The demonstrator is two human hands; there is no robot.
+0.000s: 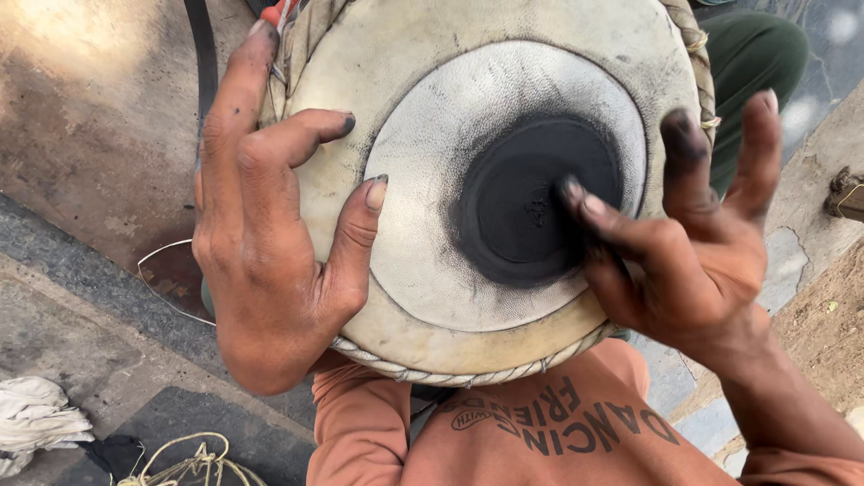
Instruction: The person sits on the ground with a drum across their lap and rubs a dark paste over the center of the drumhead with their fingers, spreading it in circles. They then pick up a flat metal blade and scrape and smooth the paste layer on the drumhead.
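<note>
The right hand [697,243] is spread wide, two blackened fingertips [576,193] rubbing the black patch [526,202] at the drumhead's centre. The left hand [265,225] lies open on the drum [405,297] rim at nine o'clock, steadying it on the lap. The patch looks evenly filled already; smoothing seems to remain. Cord [180,463] lies at seven o'clock.

Single head-worn view, looking steeply down from just above the person's lap. Sitting very close: the round cream hide drumhead with black centre patch [504,193] is filling most of the frame. Grey stone floor [81,297] is showing at the left edge only.
</note>
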